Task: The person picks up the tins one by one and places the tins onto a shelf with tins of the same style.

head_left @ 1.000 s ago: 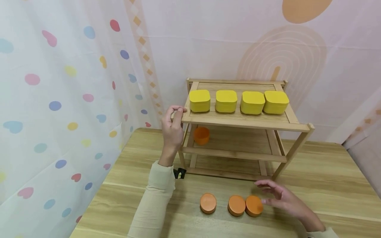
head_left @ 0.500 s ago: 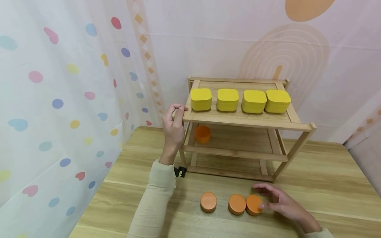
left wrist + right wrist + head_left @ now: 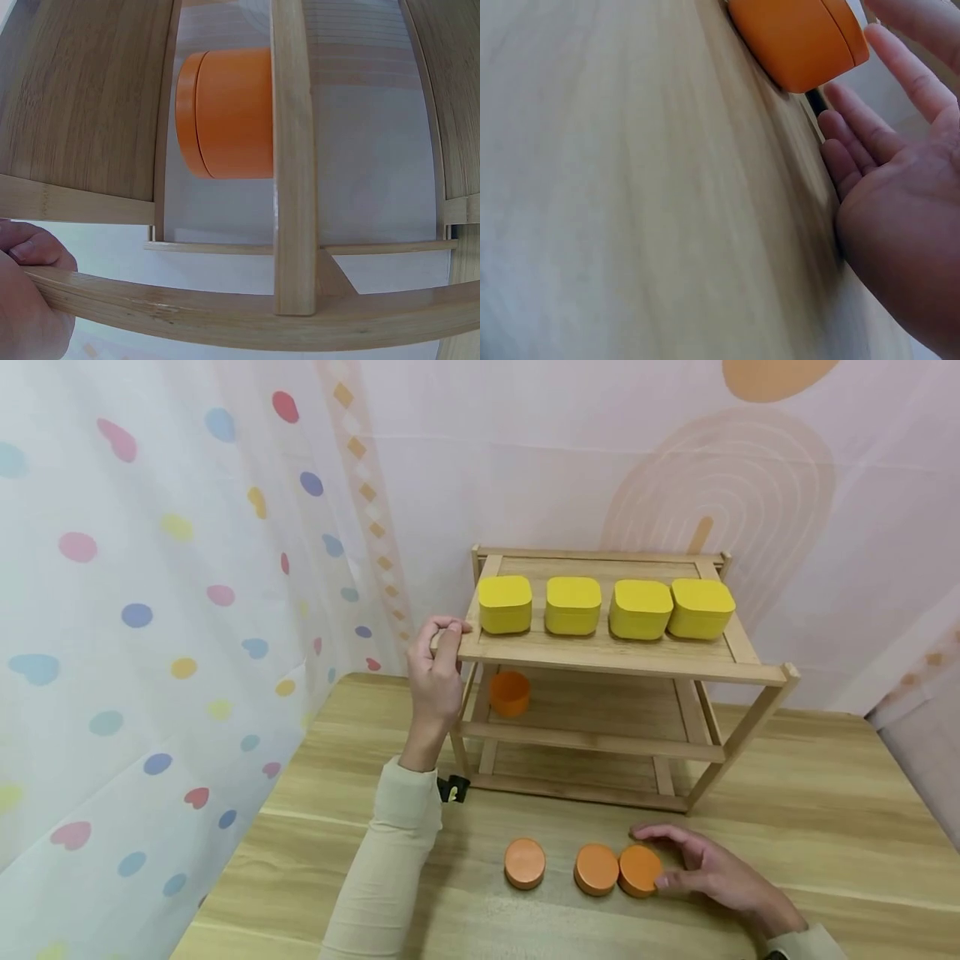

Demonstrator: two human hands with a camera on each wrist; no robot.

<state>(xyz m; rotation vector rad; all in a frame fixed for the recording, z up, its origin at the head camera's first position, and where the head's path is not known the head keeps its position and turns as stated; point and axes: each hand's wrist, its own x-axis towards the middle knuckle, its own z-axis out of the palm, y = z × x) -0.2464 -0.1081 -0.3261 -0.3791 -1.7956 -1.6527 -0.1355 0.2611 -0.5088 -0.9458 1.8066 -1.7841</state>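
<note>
My left hand (image 3: 437, 672) grips the front left corner of a three-tier wooden rack (image 3: 600, 662), thumb over the top edge. An orange round lidded container (image 3: 510, 695) sits on the middle shelf at its left end; its lid seam shows in the left wrist view. On the table in front stand three more orange round containers: the left one (image 3: 524, 863), the middle one (image 3: 597, 869) and the right one (image 3: 640, 871). Beside the right one is my right hand (image 3: 712, 870), fingers spread and loosely bent, the thumb close to its side; contact cannot be told.
Several yellow square-cornered lidded boxes (image 3: 572, 607) stand in a row on the rack's top shelf. The rack stands on a wooden table (image 3: 360, 735). Patterned cloth (image 3: 540, 452) hangs behind and at the left.
My right hand has moved slightly left, its thumb nearer the right orange container. The head view has tilted a little. My left hand keeps its hold on the rack.
</note>
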